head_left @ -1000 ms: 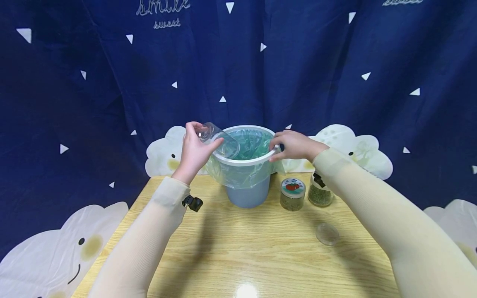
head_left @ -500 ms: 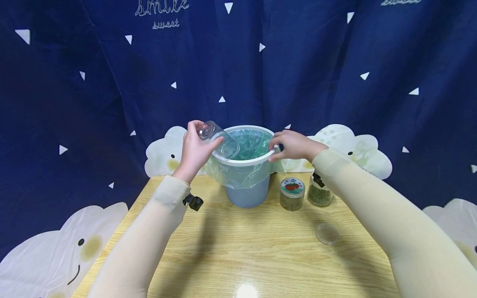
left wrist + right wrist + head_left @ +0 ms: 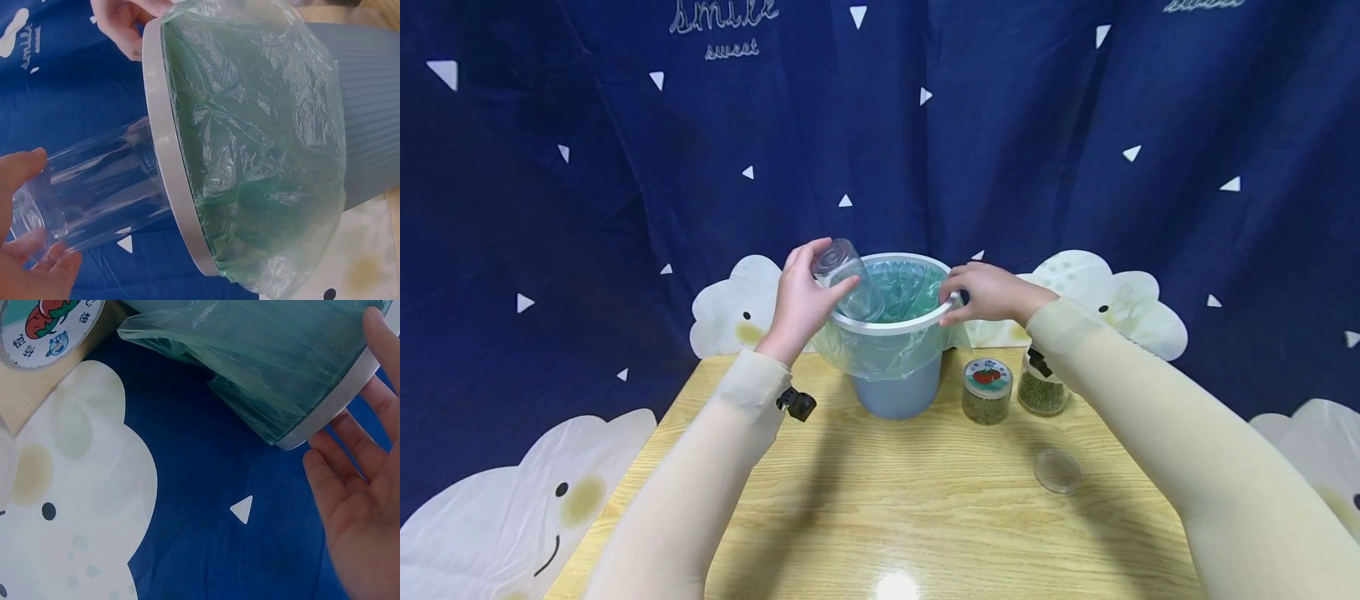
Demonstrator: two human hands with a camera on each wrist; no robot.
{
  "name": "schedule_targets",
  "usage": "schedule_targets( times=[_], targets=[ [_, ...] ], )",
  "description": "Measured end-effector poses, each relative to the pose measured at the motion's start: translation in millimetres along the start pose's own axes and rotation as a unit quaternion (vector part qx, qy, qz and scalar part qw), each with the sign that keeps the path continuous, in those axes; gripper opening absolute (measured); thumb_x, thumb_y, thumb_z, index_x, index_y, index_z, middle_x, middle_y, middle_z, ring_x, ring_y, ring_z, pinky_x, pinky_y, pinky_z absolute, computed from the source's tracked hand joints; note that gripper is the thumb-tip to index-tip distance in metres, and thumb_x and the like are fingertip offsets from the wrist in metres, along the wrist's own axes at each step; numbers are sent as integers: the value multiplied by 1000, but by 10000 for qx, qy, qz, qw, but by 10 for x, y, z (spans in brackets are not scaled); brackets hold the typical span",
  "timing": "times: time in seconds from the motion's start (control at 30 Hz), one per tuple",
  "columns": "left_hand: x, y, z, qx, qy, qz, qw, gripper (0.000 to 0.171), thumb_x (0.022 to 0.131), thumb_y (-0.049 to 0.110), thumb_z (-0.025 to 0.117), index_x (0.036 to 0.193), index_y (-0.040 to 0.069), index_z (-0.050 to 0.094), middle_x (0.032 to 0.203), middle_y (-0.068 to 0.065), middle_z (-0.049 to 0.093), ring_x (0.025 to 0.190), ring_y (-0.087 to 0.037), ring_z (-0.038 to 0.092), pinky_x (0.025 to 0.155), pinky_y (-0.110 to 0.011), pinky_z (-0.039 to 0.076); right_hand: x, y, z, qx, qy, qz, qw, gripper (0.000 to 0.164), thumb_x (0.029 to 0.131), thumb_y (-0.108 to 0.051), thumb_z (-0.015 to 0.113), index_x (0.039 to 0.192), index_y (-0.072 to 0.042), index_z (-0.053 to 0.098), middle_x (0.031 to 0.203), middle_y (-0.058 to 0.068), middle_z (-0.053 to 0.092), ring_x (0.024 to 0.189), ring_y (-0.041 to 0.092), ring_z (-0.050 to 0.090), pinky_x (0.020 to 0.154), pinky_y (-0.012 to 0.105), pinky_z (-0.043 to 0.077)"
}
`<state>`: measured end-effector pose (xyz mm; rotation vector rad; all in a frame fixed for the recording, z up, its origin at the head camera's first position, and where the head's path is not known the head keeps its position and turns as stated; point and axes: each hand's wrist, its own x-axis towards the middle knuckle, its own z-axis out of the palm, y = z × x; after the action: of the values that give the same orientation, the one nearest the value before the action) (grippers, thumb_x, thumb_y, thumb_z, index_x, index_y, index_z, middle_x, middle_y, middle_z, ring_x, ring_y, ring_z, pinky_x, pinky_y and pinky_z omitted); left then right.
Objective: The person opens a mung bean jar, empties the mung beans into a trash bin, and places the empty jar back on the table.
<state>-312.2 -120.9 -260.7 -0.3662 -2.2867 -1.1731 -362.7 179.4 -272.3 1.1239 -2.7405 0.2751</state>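
A clear plastic jar [image 3: 867, 296] is tipped steeply, its mouth down over the near left part of a trash bin [image 3: 897, 397]. My left hand [image 3: 802, 293] grips it near its base, fingers and thumb on opposite sides. In the left wrist view the see-through jar [image 3: 103, 184] shows no contents, and its mouth end overlaps the white rim [image 3: 164, 125]. A thin green bag [image 3: 887, 354] lines the bin and folds down outside it. On the bin's right side my right hand [image 3: 996, 292] holds the rim, thumb outside and fingers over the edge.
Right of the bin stands a jar with a tomato-printed lid [image 3: 987, 392], greenish-brown contents inside. Beside it, a second jar of green bits [image 3: 1042, 394] is partly hidden by my right sleeve. A clear round lid [image 3: 1057, 471] lies nearer on the wooden table [image 3: 880, 500].
My left hand has moved slightly right and up, tipping the clear jar more steeply into the bin. The right hand stays on the rim.
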Motion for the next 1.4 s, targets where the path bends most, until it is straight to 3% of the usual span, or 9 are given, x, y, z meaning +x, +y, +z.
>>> schedule_targets(
  times=[0.57,0.97,1.13,1.4],
  targets=[
    [-66,-21,12,-10,-33,60,10000,71,84,21,87,143,3,51,140,-16,52,129,-31,52,113,-40,42,-3,-27,5,52,-31,7,10000,31,84,-36,85,101,-12,75,109,9,69,106,36,62,98,49,49],
    [-116,-44,9,9,-48,-140,9999,94,81,25,90,156,5,38,137,-20,43,119,-31,52,107,-43,45,-16,-18,13,62,2,36,10000,29,84,-35,86,100,-13,75,108,8,69,106,36,62,99,49,49],
    [-161,-47,17,-53,-45,-171,9998,90,80,25,91,154,6,41,134,-19,40,117,-31,52,107,-42,46,-19,-8,22,24,29,57,10000,29,84,-36,85,100,-13,75,108,8,69,106,35,61,99,49,49],
    [-232,-95,50,-517,124,-359,9979,80,81,24,90,143,6,43,137,-18,38,124,-29,52,112,-35,46,-26,1,43,29,85,94,9999,29,84,-36,85,101,-14,75,110,7,69,107,36,61,99,49,48]
  ],
)
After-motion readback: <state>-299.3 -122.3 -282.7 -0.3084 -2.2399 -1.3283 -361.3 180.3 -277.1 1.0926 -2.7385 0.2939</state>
